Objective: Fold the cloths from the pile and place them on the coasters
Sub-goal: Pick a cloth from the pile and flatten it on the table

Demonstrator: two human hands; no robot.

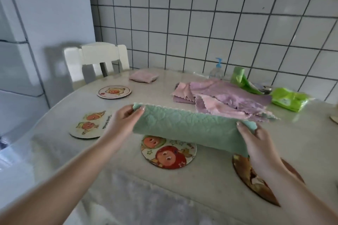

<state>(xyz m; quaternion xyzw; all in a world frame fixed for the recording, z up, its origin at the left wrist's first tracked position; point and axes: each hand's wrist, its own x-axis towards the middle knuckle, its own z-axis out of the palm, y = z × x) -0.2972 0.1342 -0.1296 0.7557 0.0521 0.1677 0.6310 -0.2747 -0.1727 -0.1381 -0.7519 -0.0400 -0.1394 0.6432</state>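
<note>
Head view, one item held: a mint-green quilted cloth with a pale scalloped edge point(184, 128), folded over into a long band and lifted clear of the table, stretched between both hands. The left hand point(122, 120) pinches its left end, thumb on the near face, fingers curled behind. The right hand point(256, 142) grips its right end, thumb on top, fingers wrapped under the fold.

Directly below the cloth, between the two hands: a round coaster printed with red and orange cartoon faces point(168, 155), its far part hidden by the band. Under the right hand and wrist: a round dark brown and gold coaster point(256, 181), partly covered by the forearm. Just left of the left hand: a round cream coaster with two orange cartoon figures point(87, 124). Beyond the left hand, further off: a round cream coaster with a dark rim and an orange figure point(114, 92).

Beyond the cloth, toward the right hand's side: a loose pile of pink and lilac cloths with zigzag edges point(225, 98). Far beyond the left hand: a folded pink cloth point(143, 76) lying on a coaster whose edge just shows.

Right of the pile: bright green plastic packets point(287, 99) and a green roll point(237, 76); behind them a clear pump bottle with a blue top point(216, 71). All stand on a pale, glossy-covered round table point(164, 197). A white wooden chair point(97, 60) sits at its far side, against a white tiled wall point(201, 14).
</note>
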